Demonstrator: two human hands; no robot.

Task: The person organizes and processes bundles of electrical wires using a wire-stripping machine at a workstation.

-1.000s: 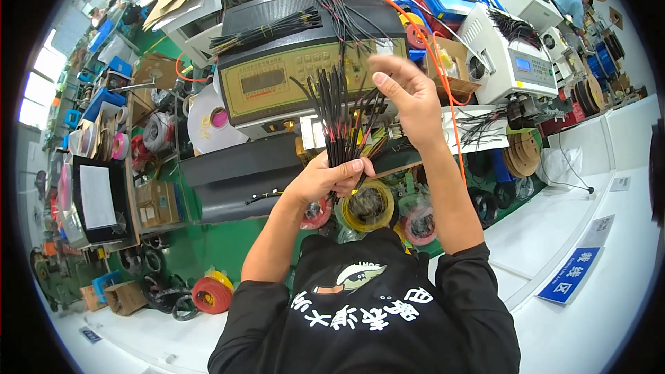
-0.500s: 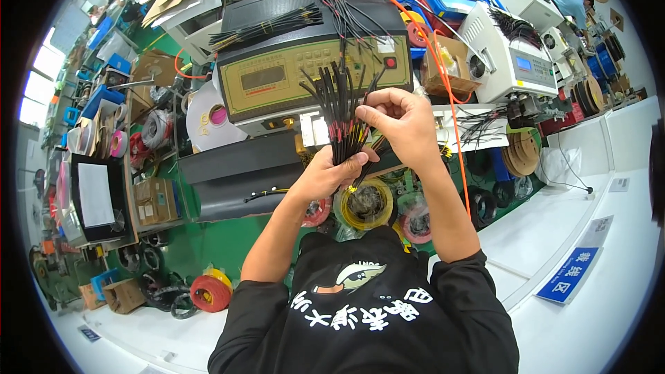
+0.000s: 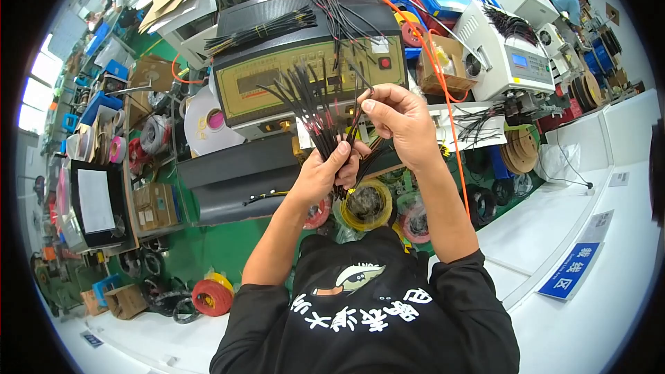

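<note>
thin black wire pieces (image 3: 315,107), stiff fan between both hands

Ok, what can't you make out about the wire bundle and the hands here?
Head view only:
- Lower ends of the black wire bundle: hidden inside the left hand.
- Wire count: strands too thin and overlapping.
- Right hand fingers' grip on single wires: too small to tell.

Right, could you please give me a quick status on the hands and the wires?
Left hand clamped on the bundle of black wires, ends fanned upward. Right hand pinching strands at the bundle's right side. Nothing between hands and the cutting machine behind.
</note>
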